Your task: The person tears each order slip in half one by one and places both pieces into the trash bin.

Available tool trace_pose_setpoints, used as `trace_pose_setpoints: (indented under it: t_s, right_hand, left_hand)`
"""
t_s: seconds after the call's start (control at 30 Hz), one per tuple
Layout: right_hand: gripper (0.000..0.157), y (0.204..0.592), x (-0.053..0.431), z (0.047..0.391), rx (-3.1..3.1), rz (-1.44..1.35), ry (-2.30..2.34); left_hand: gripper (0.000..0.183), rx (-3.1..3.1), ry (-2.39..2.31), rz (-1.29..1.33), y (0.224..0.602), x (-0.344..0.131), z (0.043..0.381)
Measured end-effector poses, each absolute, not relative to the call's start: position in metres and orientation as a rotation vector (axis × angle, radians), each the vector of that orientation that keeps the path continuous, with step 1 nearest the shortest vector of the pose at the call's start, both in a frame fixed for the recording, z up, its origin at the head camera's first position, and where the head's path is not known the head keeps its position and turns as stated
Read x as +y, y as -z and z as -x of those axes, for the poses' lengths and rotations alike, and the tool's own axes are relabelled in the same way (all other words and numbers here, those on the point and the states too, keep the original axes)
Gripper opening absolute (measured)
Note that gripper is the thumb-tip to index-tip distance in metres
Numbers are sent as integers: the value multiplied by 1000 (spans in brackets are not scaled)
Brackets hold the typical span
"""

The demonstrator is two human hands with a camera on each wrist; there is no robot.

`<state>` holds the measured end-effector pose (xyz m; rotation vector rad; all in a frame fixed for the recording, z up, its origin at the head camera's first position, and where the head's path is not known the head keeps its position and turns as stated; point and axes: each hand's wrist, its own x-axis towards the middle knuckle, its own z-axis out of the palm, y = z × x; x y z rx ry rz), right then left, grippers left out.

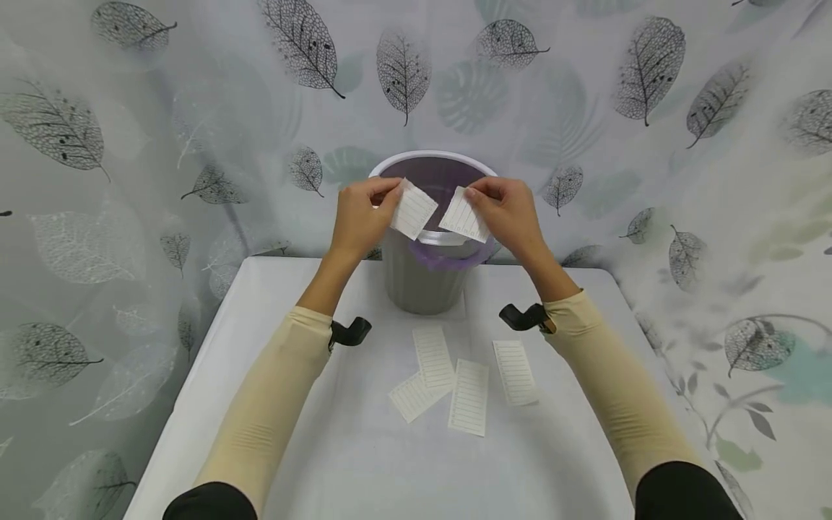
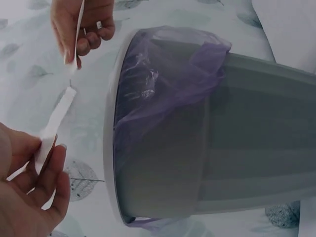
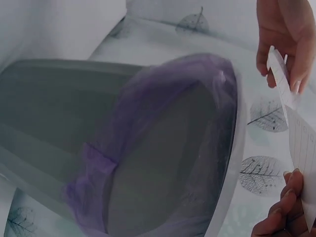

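Note:
My left hand [image 1: 365, 217] pinches a piece of white lined paper [image 1: 414, 209] between thumb and fingers. Another lined paper piece [image 1: 465, 215] is pinched in my right hand [image 1: 510, 215]. A gap shows between the two pieces in the head view, and both are over the mouth of a grey bin [image 1: 425, 278]. Seen from the left wrist, the left hand's paper [image 2: 60, 113] is nearly edge-on beside the bin's rim [image 2: 112, 123]. The right wrist view shows the right hand's paper [image 3: 302, 148] with its printed lines.
A purple bag [image 1: 448, 256] lines the bin and hangs over its rim. Several lined paper slips lie on the white table [image 1: 390, 462] in front, one slip [image 1: 516, 372] apart at the right. A leaf-patterned curtain [image 1: 416, 94] hangs behind.

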<state>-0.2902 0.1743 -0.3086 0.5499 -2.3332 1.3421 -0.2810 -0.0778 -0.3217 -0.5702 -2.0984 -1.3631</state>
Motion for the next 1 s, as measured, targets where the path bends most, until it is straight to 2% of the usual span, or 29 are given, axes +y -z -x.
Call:
trace_pose_setpoints:
  t_s: [0.47, 1.0]
  right_hand:
    - [19, 299, 164, 342, -2483, -435, -1000]
    - [23, 309, 172, 345, -2550, -439, -1026]
  left_hand:
    - [21, -2334, 1193, 467, 311, -58, 321]
    - [22, -2389, 1161, 487, 322, -75, 322]
